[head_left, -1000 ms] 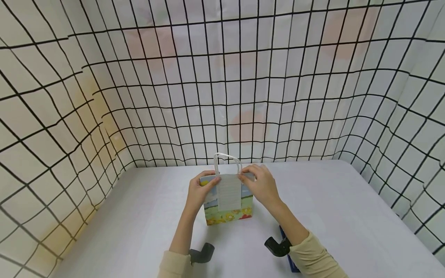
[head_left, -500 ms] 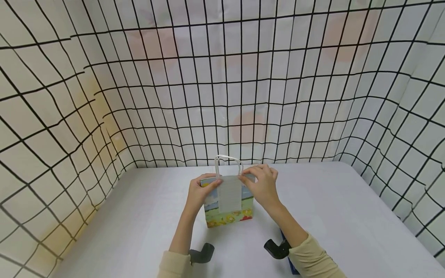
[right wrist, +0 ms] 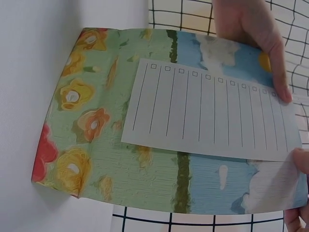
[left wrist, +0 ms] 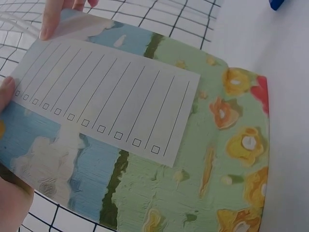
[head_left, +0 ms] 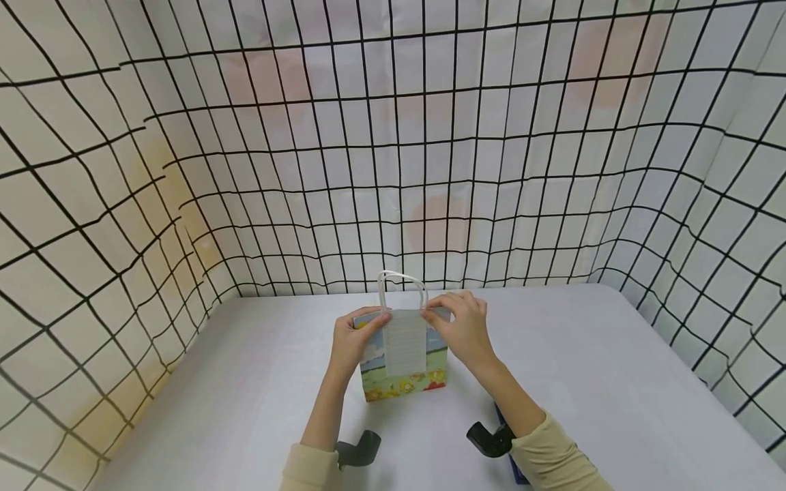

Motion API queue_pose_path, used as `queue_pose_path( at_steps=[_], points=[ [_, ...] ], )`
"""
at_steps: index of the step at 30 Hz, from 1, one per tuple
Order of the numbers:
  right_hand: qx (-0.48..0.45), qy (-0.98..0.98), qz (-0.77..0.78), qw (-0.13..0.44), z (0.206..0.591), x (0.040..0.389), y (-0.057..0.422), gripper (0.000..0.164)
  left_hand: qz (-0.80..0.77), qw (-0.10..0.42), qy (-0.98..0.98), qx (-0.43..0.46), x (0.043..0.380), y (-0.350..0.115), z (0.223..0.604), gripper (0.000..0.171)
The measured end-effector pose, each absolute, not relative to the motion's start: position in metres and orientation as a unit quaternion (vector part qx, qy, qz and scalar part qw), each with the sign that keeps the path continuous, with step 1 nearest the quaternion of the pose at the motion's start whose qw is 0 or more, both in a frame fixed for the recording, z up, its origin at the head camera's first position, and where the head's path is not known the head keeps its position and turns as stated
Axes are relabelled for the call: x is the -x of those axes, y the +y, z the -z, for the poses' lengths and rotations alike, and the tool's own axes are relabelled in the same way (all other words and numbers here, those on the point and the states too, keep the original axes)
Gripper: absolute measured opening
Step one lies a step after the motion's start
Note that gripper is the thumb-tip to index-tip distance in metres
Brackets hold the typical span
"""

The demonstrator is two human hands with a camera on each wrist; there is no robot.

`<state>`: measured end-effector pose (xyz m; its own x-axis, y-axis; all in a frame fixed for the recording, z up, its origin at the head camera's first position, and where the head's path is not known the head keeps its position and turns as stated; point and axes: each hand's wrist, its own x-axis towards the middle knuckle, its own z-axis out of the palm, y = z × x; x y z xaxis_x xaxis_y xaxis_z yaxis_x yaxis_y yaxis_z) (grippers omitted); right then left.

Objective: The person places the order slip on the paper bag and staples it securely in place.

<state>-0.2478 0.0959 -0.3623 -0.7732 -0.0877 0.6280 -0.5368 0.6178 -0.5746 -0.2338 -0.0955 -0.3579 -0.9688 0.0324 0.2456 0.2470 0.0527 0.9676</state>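
A paper gift bag [head_left: 405,387] painted with flowers, green field and blue sky stands upright on the white table, its white handles [head_left: 402,275] rising above the rim. Against its front lies a white lined checklist sheet [head_left: 405,344], with a row of small boxes visible in both wrist views. My left hand [head_left: 350,344] pinches the bag's top edge and the sheet's upper left corner, thumb in front. At the upper right corner, my right hand [head_left: 464,331] pinches sheet and rim the same way. The fingers behind the bag [left wrist: 217,111] are partly hidden.
A dark blue object [head_left: 520,472] lies on the table, mostly covered by my right forearm. Black curved mounts [head_left: 362,449] are fixed at both wrists. White walls with a black grid [head_left: 424,170] enclose the table [head_left: 258,395] at the back and sides.
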Motion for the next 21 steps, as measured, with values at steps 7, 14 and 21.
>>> queue_pose_path(
  at_steps=[7, 14, 21],
  points=[
    [-0.172, -0.857, -0.421, 0.242, 0.360, 0.243, 0.099, 0.018, 0.676, 0.087, -0.725, 0.098, 0.233, -0.095, 0.358, 0.022],
    [-0.154, -0.845, -0.465, 0.216, 0.362, 0.238, 0.104, 0.016, 0.675, 0.090, -0.726, 0.091, 0.234, -0.094, 0.359, 0.022],
    [-0.153, -0.825, -0.498, 0.219, 0.366, 0.236, 0.111, 0.021, 0.677, 0.089, -0.727, 0.076, 0.233, -0.095, 0.356, 0.024]
  ],
)
